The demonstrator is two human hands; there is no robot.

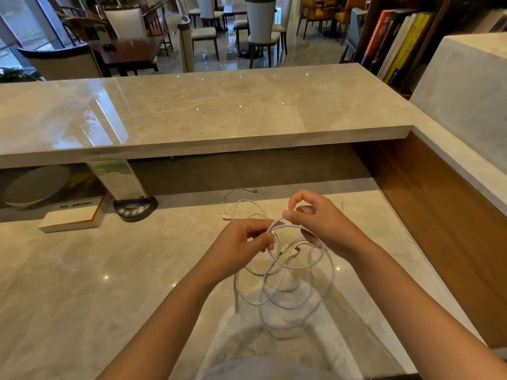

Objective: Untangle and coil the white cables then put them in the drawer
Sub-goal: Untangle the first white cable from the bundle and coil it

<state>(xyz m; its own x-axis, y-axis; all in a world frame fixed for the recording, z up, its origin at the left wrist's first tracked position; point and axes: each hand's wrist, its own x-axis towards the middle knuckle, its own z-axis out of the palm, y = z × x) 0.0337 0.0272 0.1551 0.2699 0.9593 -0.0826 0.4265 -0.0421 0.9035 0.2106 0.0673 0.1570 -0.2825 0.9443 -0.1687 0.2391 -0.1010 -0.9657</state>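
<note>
A tangle of white cables (288, 294) hangs in loose loops between my hands, above the lower marble desk (109, 270). My left hand (241, 242) pinches a strand at the top left of the loops. My right hand (315, 220) pinches the same loop from the right, thumb and forefinger curled round it. A USB plug (292, 252) dangles inside the loops. Another white cable (241, 204) lies flat on the desk beyond my hands. No drawer is in view.
A raised marble counter (205, 111) overhangs the desk's back. Under it at left stand a round grey dish (35, 187), a thick book (71, 218) and a sign holder on a black base (134, 208). A wooden side panel (439, 215) borders the right.
</note>
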